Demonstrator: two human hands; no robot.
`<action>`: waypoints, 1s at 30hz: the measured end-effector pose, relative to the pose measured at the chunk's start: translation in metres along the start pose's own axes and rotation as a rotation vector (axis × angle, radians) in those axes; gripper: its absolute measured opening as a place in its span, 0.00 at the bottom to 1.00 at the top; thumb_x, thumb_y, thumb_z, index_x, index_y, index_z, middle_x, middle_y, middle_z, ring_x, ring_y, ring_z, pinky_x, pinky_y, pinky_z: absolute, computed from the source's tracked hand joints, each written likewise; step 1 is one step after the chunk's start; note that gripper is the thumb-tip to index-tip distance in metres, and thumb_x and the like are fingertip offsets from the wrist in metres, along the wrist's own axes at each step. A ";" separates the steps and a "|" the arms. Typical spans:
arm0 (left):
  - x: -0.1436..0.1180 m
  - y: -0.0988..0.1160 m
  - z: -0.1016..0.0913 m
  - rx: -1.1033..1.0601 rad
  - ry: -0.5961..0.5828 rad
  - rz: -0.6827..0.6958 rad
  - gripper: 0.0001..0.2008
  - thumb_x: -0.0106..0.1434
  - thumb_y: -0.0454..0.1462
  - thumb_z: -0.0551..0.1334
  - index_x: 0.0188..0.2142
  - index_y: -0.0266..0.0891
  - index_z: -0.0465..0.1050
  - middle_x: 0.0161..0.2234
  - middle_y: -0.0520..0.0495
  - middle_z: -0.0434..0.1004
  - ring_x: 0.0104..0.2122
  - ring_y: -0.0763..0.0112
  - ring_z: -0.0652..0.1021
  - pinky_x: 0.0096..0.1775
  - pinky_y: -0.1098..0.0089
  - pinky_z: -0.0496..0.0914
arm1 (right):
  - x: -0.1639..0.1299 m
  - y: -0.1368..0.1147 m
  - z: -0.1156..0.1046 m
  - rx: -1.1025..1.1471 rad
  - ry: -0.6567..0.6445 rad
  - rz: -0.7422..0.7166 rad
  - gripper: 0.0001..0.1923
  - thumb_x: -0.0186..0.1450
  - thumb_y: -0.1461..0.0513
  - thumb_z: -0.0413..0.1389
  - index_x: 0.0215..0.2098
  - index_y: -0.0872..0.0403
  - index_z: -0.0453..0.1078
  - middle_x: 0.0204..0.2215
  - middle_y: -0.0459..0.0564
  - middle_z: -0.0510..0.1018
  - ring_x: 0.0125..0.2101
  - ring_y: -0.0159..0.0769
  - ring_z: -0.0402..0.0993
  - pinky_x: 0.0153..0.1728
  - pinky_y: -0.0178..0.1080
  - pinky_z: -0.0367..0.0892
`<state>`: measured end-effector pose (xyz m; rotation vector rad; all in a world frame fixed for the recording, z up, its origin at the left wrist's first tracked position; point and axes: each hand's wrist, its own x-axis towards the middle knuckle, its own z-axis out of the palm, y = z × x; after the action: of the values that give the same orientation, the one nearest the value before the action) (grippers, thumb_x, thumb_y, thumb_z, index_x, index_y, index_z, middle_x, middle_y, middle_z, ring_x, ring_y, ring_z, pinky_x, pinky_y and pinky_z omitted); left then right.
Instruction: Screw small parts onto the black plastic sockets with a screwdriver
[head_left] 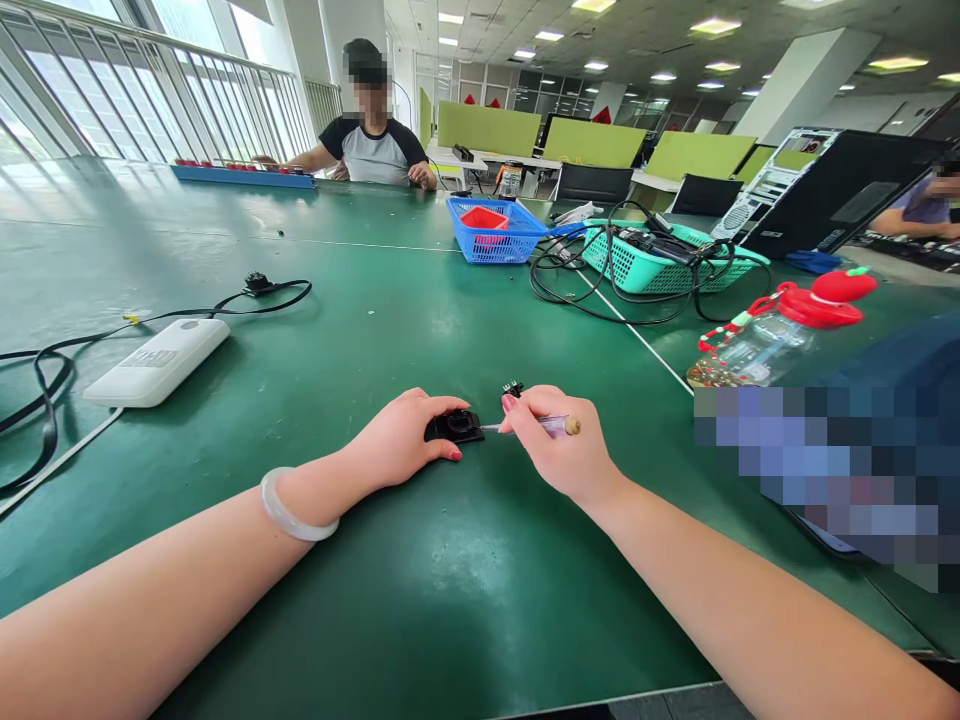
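My left hand (397,438) grips a small black plastic housing (459,426) against the green tabletop, thumb on the near side and fingers on the far side. A rounded recess shows in the housing's upper face. In my right hand (570,455) is a small screwdriver (559,426) with a see-through handle. Its thin metal shaft points left, and the tip meets the housing's right end; whether it is inside a gap I cannot tell. A little black piece with metal prongs (513,388) shows just beyond my right fingertips; whether they hold it is unclear.
A white power adapter (161,362) and black cables lie left. Farther off are a blue basket (495,245), a teal basket (637,270) with cables, and a computer case (832,190). A red-lidded bottle (780,335) stands right. A person (379,150) sits across the table.
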<state>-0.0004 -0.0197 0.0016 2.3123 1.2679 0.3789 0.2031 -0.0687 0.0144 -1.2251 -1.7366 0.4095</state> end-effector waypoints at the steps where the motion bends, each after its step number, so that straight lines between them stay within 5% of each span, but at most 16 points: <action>1: 0.000 0.000 0.000 0.003 0.003 -0.001 0.27 0.55 0.45 0.68 0.54 0.51 0.70 0.38 0.47 0.75 0.41 0.59 0.75 0.47 0.61 0.71 | 0.000 0.001 0.000 0.015 0.002 0.020 0.24 0.67 0.51 0.52 0.17 0.53 0.70 0.13 0.44 0.67 0.21 0.32 0.66 0.26 0.36 0.64; 8: 0.000 -0.001 0.000 0.006 0.022 0.010 0.27 0.54 0.46 0.68 0.53 0.51 0.70 0.38 0.46 0.76 0.41 0.59 0.75 0.46 0.61 0.71 | 0.002 0.008 0.001 0.167 0.026 0.252 0.26 0.66 0.47 0.51 0.18 0.54 0.70 0.11 0.43 0.64 0.15 0.29 0.62 0.18 0.34 0.59; 11: 0.000 0.000 0.000 0.001 0.015 0.007 0.27 0.54 0.45 0.68 0.53 0.50 0.70 0.39 0.46 0.76 0.42 0.59 0.74 0.47 0.61 0.71 | 0.001 0.004 0.002 0.025 -0.004 0.081 0.24 0.68 0.53 0.51 0.17 0.53 0.67 0.12 0.42 0.64 0.17 0.30 0.62 0.25 0.35 0.64; 15: 0.000 -0.001 0.001 -0.001 0.021 0.015 0.26 0.55 0.46 0.66 0.54 0.49 0.70 0.41 0.46 0.77 0.44 0.59 0.74 0.48 0.59 0.71 | -0.002 -0.003 0.000 -0.156 -0.102 -0.341 0.20 0.67 0.62 0.50 0.16 0.52 0.59 0.12 0.39 0.63 0.17 0.27 0.57 0.43 0.41 0.65; 18: -0.001 -0.001 0.001 0.002 0.026 0.021 0.26 0.56 0.46 0.66 0.54 0.49 0.70 0.41 0.46 0.77 0.44 0.59 0.74 0.48 0.59 0.71 | -0.003 -0.004 -0.003 -0.161 -0.180 -0.542 0.15 0.65 0.64 0.50 0.20 0.51 0.62 0.14 0.39 0.66 0.18 0.28 0.58 0.45 0.42 0.64; 25: -0.001 0.001 -0.001 -0.009 0.004 0.054 0.23 0.58 0.43 0.64 0.53 0.48 0.70 0.41 0.47 0.78 0.45 0.59 0.73 0.49 0.60 0.70 | -0.001 -0.003 -0.001 -0.079 -0.329 -0.475 0.12 0.65 0.63 0.51 0.24 0.52 0.68 0.19 0.41 0.72 0.21 0.28 0.66 0.47 0.42 0.63; 30: -0.002 0.001 0.000 -0.013 -0.003 0.064 0.24 0.58 0.44 0.65 0.55 0.48 0.69 0.43 0.46 0.77 0.46 0.59 0.73 0.49 0.60 0.70 | 0.000 0.001 -0.006 0.070 -0.133 -0.395 0.16 0.67 0.64 0.50 0.22 0.52 0.68 0.17 0.41 0.74 0.19 0.28 0.65 0.45 0.43 0.66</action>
<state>-0.0011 -0.0217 0.0024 2.3463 1.1884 0.4039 0.2088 -0.0694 0.0169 -0.7925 -2.0067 0.3171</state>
